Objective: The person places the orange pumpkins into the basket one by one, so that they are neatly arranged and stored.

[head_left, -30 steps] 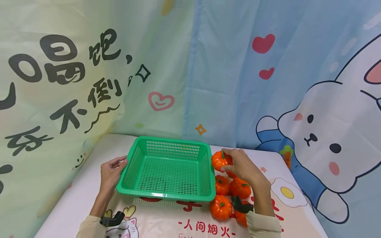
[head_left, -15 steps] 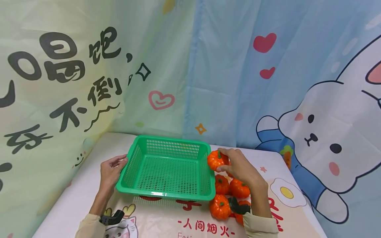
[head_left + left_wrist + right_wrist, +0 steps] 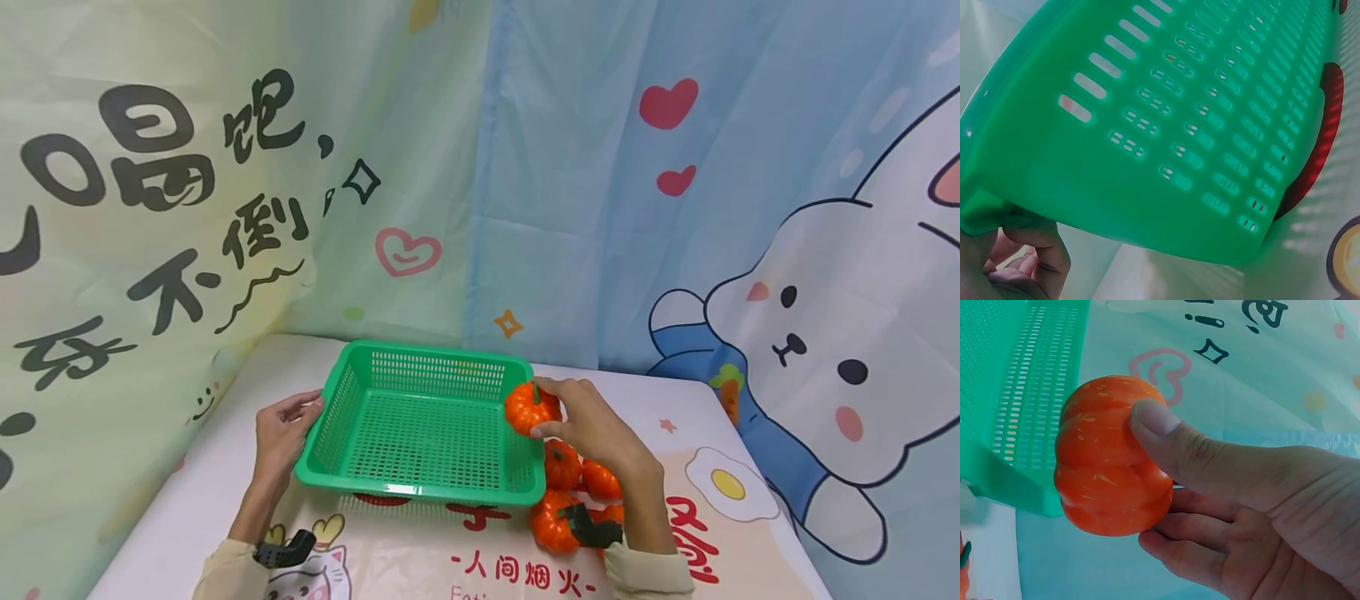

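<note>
A green plastic basket (image 3: pixel 420 497) stands on the table, its inside bare in the head view. My left hand (image 3: pixel 283 433) grips the basket's left rim; in the left wrist view the curled fingers (image 3: pixel 1047 250) hold the rim's corner. With thumb and fingers, my right hand (image 3: pixel 592 421) holds an orange toy pumpkin (image 3: pixel 531 408) at the basket's right rim. In the right wrist view the thumb lies across the side of the pumpkin (image 3: pixel 1107 456), and the basket wall (image 3: pixel 1041 381) is beside it.
Several more orange pumpkins (image 3: pixel 561 467) lie right of the basket, partly hidden by my right arm. A printed cloth (image 3: pixel 517 546) covers the table. Behind it hangs a patterned curtain (image 3: pixel 555 208).
My right hand has carried the pumpkin left, from beside the basket to over its right rim. The left hand and the basket have stayed in place.
</note>
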A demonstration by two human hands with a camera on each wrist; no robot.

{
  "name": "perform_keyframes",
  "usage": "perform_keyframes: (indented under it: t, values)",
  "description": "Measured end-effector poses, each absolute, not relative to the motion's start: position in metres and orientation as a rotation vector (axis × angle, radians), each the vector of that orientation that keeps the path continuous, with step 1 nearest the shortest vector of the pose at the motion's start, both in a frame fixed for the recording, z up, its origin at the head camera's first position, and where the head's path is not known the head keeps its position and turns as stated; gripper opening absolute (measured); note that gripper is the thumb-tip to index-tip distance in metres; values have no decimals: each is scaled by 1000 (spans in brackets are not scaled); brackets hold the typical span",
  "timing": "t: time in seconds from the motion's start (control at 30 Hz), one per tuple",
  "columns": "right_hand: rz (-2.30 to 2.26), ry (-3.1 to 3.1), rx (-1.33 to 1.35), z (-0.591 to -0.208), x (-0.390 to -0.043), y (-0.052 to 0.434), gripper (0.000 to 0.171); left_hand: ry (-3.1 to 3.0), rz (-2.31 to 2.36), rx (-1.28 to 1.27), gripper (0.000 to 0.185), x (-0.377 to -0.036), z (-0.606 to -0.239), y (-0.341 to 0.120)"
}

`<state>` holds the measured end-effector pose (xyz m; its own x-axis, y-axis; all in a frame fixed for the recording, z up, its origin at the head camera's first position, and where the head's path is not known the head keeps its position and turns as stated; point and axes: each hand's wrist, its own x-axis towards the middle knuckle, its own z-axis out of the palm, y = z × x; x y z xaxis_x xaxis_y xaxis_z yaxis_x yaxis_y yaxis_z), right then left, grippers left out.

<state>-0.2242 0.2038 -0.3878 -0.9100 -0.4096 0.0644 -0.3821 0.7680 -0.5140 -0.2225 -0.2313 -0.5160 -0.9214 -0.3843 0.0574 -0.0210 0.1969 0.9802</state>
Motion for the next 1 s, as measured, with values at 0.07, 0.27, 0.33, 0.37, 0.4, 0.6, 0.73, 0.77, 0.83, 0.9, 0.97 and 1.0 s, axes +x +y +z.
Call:
perform_keyframes:
  t: [0.07,0.27,0.33,0.37,0.4,0.6,0.73,0.77,0.83,0.9,0.97,1.0]
  values:
    - [-832,2891,-621,-390,-224,201,70,-2188,-1778,390,35,-222,-516,-231]
    - [-848,2884,-622,-394,-225,186,72,-2194,-1763,388,35,-222,-515,-234]
    - [-850,2884,-620,-396,-225,182,73,-2189,-1766,379,35,-222,-515,-234]
    - [-848,2884,-623,-396,-225,180,73,-2184,-1767,373,35,-222,-514,-233]
    - [-846,2884,-626,-397,-226,179,73,-2179,-1772,367,34,-222,-515,-233]
    - [-837,2874,-676,-403,-227,172,73,-2173,-1775,355,34,-222,-517,-231]
    - [-851,2854,-700,-407,-227,167,72,-2170,-1762,367,34,-222,-517,-232]
    - [-858,2847,-702,-408,-227,166,72,-2171,-1766,371,34,-222,-518,-232]
    - [-882,2835,-705,-410,-227,165,72,-2165,-1780,372,34,-223,-517,-231]
    - [-900,2825,-714,-412,-227,163,71,-2169,-1785,375,34,-223,-516,-230]
    - [-901,2818,-729,-413,-227,162,72,-2172,-1784,382,34,-223,-516,-230]
    - [-902,2814,-736,-414,-227,161,72,-2171,-1786,383,35,-223,-516,-230]
